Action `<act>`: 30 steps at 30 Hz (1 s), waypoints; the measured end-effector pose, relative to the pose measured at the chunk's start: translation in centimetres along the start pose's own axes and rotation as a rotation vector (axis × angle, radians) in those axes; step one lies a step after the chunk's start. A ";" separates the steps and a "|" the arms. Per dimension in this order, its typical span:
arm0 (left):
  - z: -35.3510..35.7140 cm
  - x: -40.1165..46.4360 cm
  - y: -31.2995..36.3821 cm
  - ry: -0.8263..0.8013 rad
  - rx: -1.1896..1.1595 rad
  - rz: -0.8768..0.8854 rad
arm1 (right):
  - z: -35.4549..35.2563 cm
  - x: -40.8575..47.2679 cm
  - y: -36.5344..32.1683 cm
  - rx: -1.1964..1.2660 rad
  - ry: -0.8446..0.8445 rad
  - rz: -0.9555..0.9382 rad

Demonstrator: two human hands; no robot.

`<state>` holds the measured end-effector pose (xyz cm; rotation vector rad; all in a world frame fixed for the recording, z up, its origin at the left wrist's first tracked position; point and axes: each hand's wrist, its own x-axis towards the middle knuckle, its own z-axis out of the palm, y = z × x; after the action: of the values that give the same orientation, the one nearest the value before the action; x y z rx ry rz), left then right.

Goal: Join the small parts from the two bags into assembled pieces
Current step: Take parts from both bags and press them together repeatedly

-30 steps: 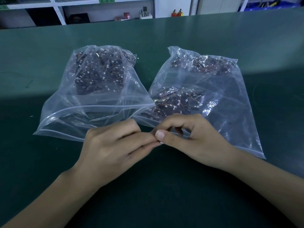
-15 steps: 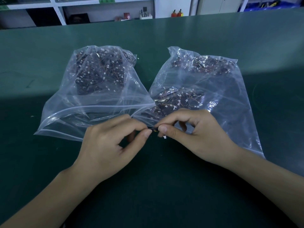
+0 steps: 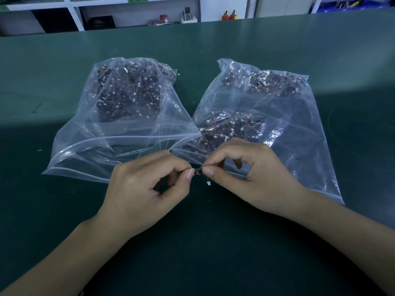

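Observation:
Two clear zip bags lie side by side on the green table, mouths toward me. The left bag and the right bag each hold several small dark parts with thin wires and white connectors. Just in front of the bag mouths my left hand and my right hand meet, each pinching one end of a small dark part between thumb and forefinger. A tiny white connector hangs on a wire just below my right thumb.
The green table stretches wide around the bags. White shelving with small items stands beyond its far edge. Blue bins sit at the far right.
My fingertips have drawn slightly apart, so the small dark part now shows between them, and the white connector now dangles below it. Both hands have shifted a little toward the bags.

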<state>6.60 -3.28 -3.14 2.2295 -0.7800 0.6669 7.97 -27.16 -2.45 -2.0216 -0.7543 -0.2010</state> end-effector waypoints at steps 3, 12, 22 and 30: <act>0.0 0.0 0.1 -0.014 -0.008 0.009 | 0.0 0.0 0.0 -0.047 0.000 -0.021; 0.0 0.1 0.2 -0.015 -0.011 -0.006 | 0.1 0.0 -0.1 -0.038 -0.001 -0.045; -0.1 0.1 0.4 -0.019 -0.018 -0.030 | 0.2 0.0 0.0 -0.029 0.001 -0.049; 0.0 0.0 0.2 -0.021 -0.026 -0.025 | 0.1 0.0 0.2 -0.039 0.005 -0.058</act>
<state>6.40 -3.40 -3.05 2.2226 -0.7658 0.6193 8.04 -27.15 -2.65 -2.0368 -0.8118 -0.2559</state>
